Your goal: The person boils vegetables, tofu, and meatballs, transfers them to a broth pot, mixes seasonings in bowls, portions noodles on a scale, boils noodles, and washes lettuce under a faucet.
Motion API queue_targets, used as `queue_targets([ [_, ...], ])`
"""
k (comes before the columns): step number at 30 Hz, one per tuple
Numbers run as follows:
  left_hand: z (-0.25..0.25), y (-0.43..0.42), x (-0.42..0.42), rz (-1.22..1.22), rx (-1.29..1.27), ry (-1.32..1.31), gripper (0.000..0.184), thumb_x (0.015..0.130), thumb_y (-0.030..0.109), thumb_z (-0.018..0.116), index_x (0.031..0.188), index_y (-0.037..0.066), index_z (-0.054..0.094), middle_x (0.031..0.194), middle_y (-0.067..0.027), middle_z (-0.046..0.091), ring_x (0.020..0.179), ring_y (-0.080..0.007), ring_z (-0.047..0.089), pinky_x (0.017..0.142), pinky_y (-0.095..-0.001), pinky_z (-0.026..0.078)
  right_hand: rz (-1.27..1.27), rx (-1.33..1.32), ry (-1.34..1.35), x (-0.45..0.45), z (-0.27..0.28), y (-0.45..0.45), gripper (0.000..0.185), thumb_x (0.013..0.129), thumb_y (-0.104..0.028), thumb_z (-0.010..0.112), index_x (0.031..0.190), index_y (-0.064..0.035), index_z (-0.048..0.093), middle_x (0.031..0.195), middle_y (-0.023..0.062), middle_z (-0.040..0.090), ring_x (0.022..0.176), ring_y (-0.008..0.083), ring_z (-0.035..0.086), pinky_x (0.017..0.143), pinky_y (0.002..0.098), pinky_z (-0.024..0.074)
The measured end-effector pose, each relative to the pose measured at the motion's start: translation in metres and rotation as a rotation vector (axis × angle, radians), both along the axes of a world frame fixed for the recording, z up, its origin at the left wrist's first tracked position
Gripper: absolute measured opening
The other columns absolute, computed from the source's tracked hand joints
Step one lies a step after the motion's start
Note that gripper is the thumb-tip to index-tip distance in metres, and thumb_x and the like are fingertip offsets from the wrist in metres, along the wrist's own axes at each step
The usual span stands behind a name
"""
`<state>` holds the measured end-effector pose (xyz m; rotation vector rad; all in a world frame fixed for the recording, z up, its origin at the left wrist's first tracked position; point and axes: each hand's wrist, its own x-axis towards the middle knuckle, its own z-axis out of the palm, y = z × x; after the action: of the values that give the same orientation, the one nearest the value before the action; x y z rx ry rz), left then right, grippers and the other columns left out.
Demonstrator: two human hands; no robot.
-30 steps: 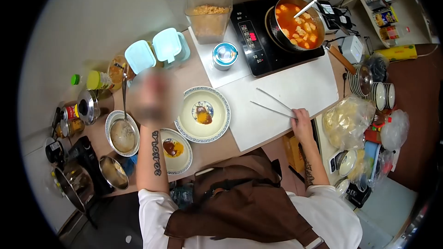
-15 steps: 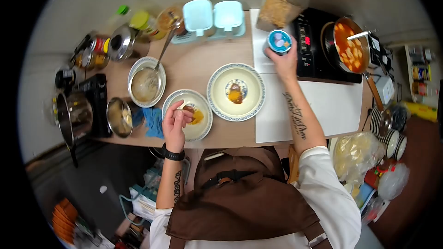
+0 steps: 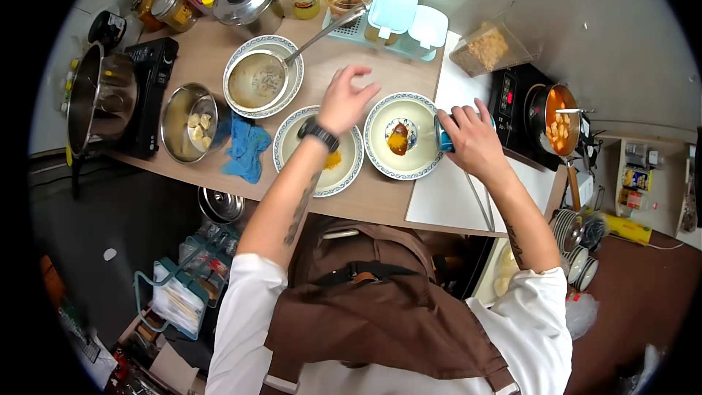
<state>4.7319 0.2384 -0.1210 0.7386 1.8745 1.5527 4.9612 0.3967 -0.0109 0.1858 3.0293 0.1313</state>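
My right hand (image 3: 474,140) is wrapped around a small blue-lidded canister (image 3: 442,136), tipped on its side at the right rim of a patterned bowl (image 3: 418,161). Brown sauce and yellow powder (image 3: 398,139) lie in that bowl. My left hand (image 3: 345,99) is open, thumb and fingers apart, above the table just beyond a second patterned bowl (image 3: 342,181). Yellow powder shows in this second bowl; my left wrist and forearm hide part of it. Whether anything is falling from the canister is too small to make out.
Behind are a bowl with a strainer and ladle (image 3: 329,33) and light-blue lidded containers (image 3: 392,9). A blue cloth (image 3: 247,148) and steel pot (image 3: 172,128) lie left. Right are metal tongs (image 3: 479,201) and a pan of red food (image 3: 559,121) on a cooker.
The canister has come from beside the cooker to the right bowl and is now tilted. My left hand has moved forward and opened wider. The camera view has shifted.
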Motion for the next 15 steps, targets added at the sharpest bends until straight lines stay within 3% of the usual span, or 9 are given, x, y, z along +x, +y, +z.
queue_targets([
  [1,-0.005,0.021,-0.008,0.015,-0.025,0.106,0.048,0.086,0.027,0.076,0.122,0.001,0.058,0.119,-0.0143,0.060,0.080,-0.0170,0.065,0.076,-0.0316,0.054,0.020,0.044,-0.003,-0.002,-0.002,-0.003,0.056,0.074,-0.015,0.073,0.127,-0.0072,0.054,0.104,0.0094,0.058,0.104,0.0272,0.058,0.110,0.0518,0.0372],
  [3,-0.015,0.060,-0.026,0.011,0.004,-0.145,0.051,0.090,0.023,0.073,0.129,0.002,0.049,0.126,-0.0129,0.058,0.085,-0.0157,0.067,0.074,-0.0278,0.052,0.037,0.070,-0.018,-0.006,-0.001,-0.008,0.053,0.076,-0.014,0.071,0.126,-0.0070,0.054,0.103,0.0094,0.058,0.104,0.0270,0.058,0.110,0.0517,0.0375],
  [8,-0.026,0.101,-0.041,0.075,0.004,-0.242,0.048,0.086,0.015,0.070,0.122,0.001,0.042,0.116,-0.0148,0.057,0.085,-0.0181,0.066,0.073,-0.0299,0.052,0.049,0.095,-0.059,-0.014,-0.001,-0.015,0.050,0.077,-0.013,0.069,0.125,-0.0070,0.054,0.102,0.0098,0.058,0.103,0.0269,0.058,0.109,0.0514,0.0382],
  [12,-0.046,0.099,-0.045,0.079,-0.010,-0.083,0.048,0.083,0.013,0.071,0.118,0.001,0.041,0.109,-0.0135,0.056,0.088,-0.0187,0.063,0.073,-0.0308,0.052,0.011,0.046,-0.079,-0.015,0.001,-0.015,0.059,0.072,-0.016,0.075,0.127,-0.0077,0.053,0.104,0.0105,0.058,0.105,0.0280,0.058,0.108,0.0513,0.0380],
  [15,-0.058,0.096,-0.047,0.039,-0.020,-0.106,0.049,0.083,0.017,0.073,0.118,0.002,0.042,0.111,-0.0130,0.057,0.093,-0.0186,0.062,0.077,-0.0311,0.052,-0.006,0.017,-0.065,-0.017,0.002,-0.015,0.068,0.068,-0.019,0.081,0.129,-0.0081,0.052,0.106,0.0111,0.058,0.107,0.0288,0.058,0.108,0.0513,0.0380],
])
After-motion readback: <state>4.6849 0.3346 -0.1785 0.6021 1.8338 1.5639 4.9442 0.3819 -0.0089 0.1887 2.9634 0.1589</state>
